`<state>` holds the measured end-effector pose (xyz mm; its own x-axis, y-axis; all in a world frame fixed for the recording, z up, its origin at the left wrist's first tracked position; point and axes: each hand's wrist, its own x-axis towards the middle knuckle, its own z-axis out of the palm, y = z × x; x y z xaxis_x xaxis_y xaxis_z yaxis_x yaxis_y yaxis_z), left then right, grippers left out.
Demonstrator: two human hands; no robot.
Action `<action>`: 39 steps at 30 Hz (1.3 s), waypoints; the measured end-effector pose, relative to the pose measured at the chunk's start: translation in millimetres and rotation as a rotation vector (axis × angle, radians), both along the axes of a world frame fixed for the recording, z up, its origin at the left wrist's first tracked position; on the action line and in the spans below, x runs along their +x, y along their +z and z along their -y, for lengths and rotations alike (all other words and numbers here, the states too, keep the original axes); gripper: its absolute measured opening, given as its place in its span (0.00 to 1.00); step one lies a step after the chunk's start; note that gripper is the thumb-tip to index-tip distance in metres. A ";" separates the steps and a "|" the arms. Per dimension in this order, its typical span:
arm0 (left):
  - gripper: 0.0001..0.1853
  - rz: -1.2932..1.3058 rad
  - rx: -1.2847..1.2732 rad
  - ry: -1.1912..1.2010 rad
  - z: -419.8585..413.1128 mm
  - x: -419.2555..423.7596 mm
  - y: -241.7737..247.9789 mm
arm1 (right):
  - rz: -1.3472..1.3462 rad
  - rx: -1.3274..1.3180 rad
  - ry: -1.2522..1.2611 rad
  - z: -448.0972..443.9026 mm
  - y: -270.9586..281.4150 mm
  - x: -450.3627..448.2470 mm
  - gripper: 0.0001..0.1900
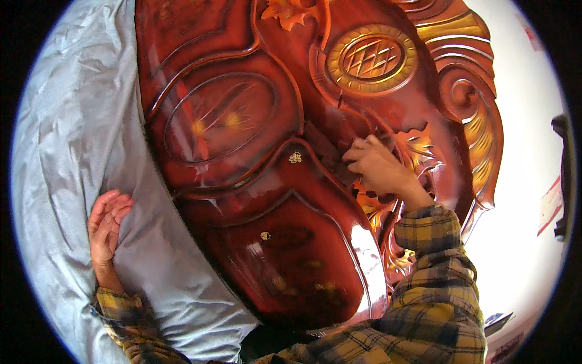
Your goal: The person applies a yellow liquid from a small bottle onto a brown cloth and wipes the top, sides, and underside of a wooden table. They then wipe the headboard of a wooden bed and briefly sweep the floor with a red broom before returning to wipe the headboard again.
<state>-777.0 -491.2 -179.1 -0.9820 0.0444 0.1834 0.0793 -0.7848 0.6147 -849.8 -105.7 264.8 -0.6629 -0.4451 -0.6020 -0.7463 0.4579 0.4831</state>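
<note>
A glossy red-brown carved wooden headboard (400, 109) with gold-painted ornament stands along a bed, with curved wooden panels (282, 209) in front of it. My right hand (379, 168) is at the carved part, fingers bent downward over the gap behind the panels; whether they hold anything is hidden. My left hand (108, 225) rests over the grey-blue bedding (72, 159), palm partly up, fingers loosely curled and nothing visible in it. Two small pale ornaments lie on the lower panel, one a cluster (295, 157), the other rounder (265, 235).
An oval gold medallion (373, 60) and a scrolled carved edge (482, 136) stand out on the headboard. A white wall (523, 150) lies beyond it. A dark object (565, 177) is at the far right rim.
</note>
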 end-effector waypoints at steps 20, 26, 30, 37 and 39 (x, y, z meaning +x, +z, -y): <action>0.38 0.036 0.018 -0.040 8.1 -2.1 -19.6 | -0.625 -0.397 -0.098 -26.1 30.3 61.5 0.18; 0.35 -0.010 0.068 -0.052 6.6 -3.3 -14.8 | -0.986 -0.429 0.379 18.7 -11.0 -62.7 0.24; 0.32 -0.007 0.063 -0.053 4.6 -3.4 -9.3 | -0.491 -0.048 0.084 7.8 -72.5 -54.6 0.09; 0.29 0.007 0.085 -0.035 1.5 -1.7 0.6 | -0.546 -0.742 -0.271 9.7 9.0 -1.1 0.18; 0.29 0.018 0.069 -0.034 0.4 -1.6 2.6 | -0.790 -0.958 -0.088 34.4 8.7 1.3 0.21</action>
<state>-778.6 -491.6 -176.6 -0.9833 0.0655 0.1698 0.0415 -0.8276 0.5597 -848.5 -140.1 273.5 -0.7452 -0.4207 0.5174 -0.3523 0.9071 0.2302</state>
